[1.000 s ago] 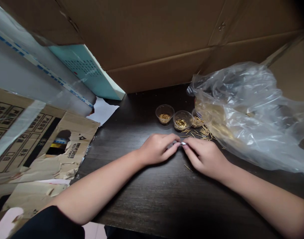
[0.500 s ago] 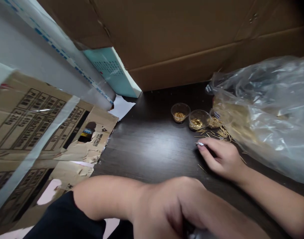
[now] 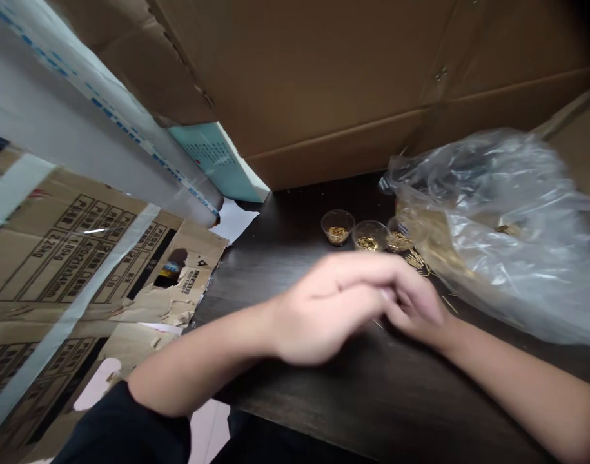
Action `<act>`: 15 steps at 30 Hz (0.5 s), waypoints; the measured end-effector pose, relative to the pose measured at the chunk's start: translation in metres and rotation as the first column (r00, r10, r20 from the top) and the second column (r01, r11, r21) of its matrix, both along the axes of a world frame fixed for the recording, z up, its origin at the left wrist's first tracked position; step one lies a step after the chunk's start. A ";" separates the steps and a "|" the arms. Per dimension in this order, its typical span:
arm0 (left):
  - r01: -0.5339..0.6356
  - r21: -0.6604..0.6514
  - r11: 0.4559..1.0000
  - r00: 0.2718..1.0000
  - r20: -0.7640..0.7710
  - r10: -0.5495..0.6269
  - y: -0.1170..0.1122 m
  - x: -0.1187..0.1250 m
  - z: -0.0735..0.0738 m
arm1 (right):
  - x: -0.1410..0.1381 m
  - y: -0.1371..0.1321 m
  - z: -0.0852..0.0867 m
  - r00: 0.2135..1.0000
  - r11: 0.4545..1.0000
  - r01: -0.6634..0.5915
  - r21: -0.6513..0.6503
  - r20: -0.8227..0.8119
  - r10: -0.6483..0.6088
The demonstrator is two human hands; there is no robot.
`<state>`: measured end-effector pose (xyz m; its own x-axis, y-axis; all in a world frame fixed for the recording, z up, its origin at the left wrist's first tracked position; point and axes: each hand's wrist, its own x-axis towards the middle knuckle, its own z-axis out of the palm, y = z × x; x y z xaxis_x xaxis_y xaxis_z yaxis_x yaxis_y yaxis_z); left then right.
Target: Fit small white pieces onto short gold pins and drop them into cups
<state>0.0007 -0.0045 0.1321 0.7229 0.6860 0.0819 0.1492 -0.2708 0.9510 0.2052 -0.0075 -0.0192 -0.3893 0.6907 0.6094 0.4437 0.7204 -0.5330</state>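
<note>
My left hand [image 3: 328,303] is over the dark table, its fingers bent and closed against the fingertips of my right hand [image 3: 420,306]. Some blur lies on the left hand. The right hand's fingers are closed in a pinch, with their tips hidden behind the left hand. What either hand holds is out of sight. Just beyond the hands stand small clear cups, the left cup [image 3: 338,228] and the middle cup [image 3: 369,237], with short gold-coloured metal pins inside. Longer gold pins [image 3: 417,261] lie loose near the right hand.
A large clear plastic bag [image 3: 498,187] with gold-coloured contents covers the right side. Behind stands a tall cardboard wall [image 3: 324,77]. Printed cardboard [image 3: 96,258] lines the left, near a light blue box [image 3: 217,158] and a white paper scrap [image 3: 239,219].
My left hand has come up from the lower edge and met the right hand, covering its fingertips and the small whitish thing seen there before. The view has shifted slightly.
</note>
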 end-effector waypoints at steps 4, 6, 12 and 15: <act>-0.055 0.541 0.839 0.880 -0.371 0.297 0.059 0.019 -0.012 | -0.001 0.002 0.003 0.998 0.999 -0.018 0.043 0.053 0.016; 0.107 0.624 0.774 0.711 -0.592 0.379 0.081 0.033 -0.015 | -0.002 0.003 0.003 0.998 0.999 -0.030 0.041 0.057 0.027; 0.523 0.405 0.750 0.276 -0.913 0.301 0.104 0.081 -0.020 | -0.003 0.005 0.003 0.997 0.998 -0.047 0.043 0.058 0.044; 0.527 0.395 0.752 0.221 -0.919 0.328 0.105 0.092 -0.026 | -0.003 0.004 0.003 0.998 0.998 -0.047 0.046 0.052 0.044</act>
<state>0.0928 0.1006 0.1060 0.5884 0.7064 -0.3935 0.6705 -0.6982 -0.2508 0.2027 -0.0031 -0.0164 -0.4511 0.6425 0.6194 0.4357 0.7643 -0.4754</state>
